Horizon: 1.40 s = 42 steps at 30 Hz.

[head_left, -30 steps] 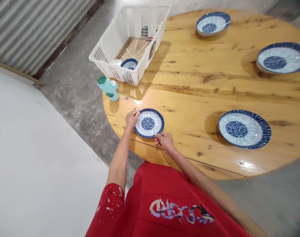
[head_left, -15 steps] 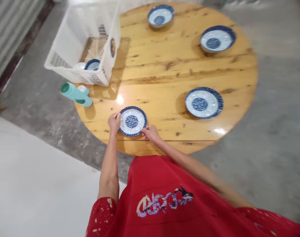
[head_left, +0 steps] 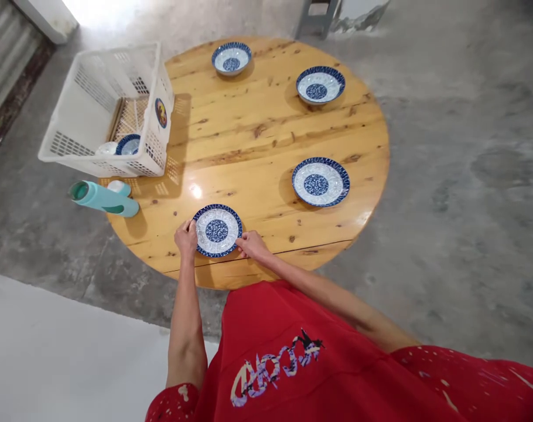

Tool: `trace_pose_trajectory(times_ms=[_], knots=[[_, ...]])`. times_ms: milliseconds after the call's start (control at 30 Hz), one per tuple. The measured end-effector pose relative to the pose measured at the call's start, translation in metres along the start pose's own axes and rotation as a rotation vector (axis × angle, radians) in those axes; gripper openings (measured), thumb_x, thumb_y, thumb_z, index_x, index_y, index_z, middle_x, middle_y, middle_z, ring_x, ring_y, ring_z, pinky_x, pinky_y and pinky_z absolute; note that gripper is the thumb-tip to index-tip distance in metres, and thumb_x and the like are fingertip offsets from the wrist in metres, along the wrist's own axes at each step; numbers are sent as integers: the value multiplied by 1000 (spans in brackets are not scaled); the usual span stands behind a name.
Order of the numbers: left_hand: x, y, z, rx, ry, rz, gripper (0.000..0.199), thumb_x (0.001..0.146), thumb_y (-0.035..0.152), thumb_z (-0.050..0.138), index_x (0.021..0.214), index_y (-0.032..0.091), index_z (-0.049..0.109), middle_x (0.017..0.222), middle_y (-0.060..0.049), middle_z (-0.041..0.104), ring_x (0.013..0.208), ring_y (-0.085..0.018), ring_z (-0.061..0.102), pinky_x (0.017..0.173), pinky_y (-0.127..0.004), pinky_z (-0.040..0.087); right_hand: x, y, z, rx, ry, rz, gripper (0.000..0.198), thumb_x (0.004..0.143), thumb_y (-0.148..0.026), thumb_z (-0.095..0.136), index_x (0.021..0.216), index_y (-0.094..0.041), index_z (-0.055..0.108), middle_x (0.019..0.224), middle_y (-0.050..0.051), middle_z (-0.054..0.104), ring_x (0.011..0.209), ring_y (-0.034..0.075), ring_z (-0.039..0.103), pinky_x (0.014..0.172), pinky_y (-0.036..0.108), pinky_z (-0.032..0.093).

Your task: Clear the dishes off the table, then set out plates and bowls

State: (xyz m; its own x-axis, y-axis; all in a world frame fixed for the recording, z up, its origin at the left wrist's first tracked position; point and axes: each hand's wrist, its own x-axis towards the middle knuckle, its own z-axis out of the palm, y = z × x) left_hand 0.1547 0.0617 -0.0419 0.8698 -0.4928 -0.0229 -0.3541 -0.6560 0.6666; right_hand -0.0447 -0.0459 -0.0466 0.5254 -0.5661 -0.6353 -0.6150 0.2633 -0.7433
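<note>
A blue-and-white patterned plate is at the near side of the round wooden table. My left hand grips its left rim, fingers closed. At the lower right rim, my right hand pinches the same plate. Whether the plate touches the tabletop I cannot tell. Three more dishes with the same pattern stand apart from my hands: one dish to the right, a second dish at the far right, and a third dish at the far edge.
On the table's left stands a white plastic crate with a blue-rimmed dish and a white item inside. A turquoise bottle is near the left edge, its cap beside it. Beyond the table is a grey stool.
The head view has shifted, so the table and dishes appear further left and more of the floor beyond shows. Both hands keep their hold on the plate.
</note>
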Motion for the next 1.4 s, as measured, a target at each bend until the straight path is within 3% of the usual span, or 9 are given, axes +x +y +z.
trace_pose_trajectory(times_ms=[400, 667, 900, 1133, 1400], knots=[[-24, -5, 4, 30, -95, 42, 32, 93, 27, 52, 62, 20, 45, 64, 1, 51, 68, -14, 50, 66, -26, 33, -14, 20, -9, 73, -62, 16, 25, 81, -18, 63, 59, -19, 52, 50, 1, 60, 38, 9, 53, 37, 16, 37], [-33, -8, 11, -16, -88, 68, 27, 93, 26, 52, 68, 20, 56, 70, -1, 58, 72, -16, 54, 68, -25, 37, -29, 19, -13, 123, -46, 50, 26, 77, -13, 63, 54, -18, 51, 49, 0, 58, 36, 8, 53, 34, 15, 35], [-34, -5, 7, 1, -87, 67, 28, 93, 28, 51, 67, 20, 56, 68, 0, 59, 71, -15, 55, 69, -24, 38, -30, 16, -14, 18, -87, 56, 28, 85, -13, 57, 59, -18, 52, 52, -1, 59, 38, 8, 54, 39, 16, 38], [-29, -2, 3, 15, -75, 44, 27, 91, 31, 50, 69, 19, 60, 70, -1, 63, 72, -14, 56, 70, -23, 39, -24, 13, -11, -9, -64, 57, 27, 84, -19, 67, 61, -17, 54, 50, 0, 61, 40, 8, 56, 42, 15, 37], [-19, -2, 2, 41, -75, 40, 26, 90, 33, 50, 73, 19, 64, 76, -3, 69, 76, -16, 60, 72, -23, 43, -24, 14, -2, 7, -108, 50, 26, 87, -14, 58, 62, -17, 54, 52, -1, 62, 41, 8, 55, 42, 16, 36]])
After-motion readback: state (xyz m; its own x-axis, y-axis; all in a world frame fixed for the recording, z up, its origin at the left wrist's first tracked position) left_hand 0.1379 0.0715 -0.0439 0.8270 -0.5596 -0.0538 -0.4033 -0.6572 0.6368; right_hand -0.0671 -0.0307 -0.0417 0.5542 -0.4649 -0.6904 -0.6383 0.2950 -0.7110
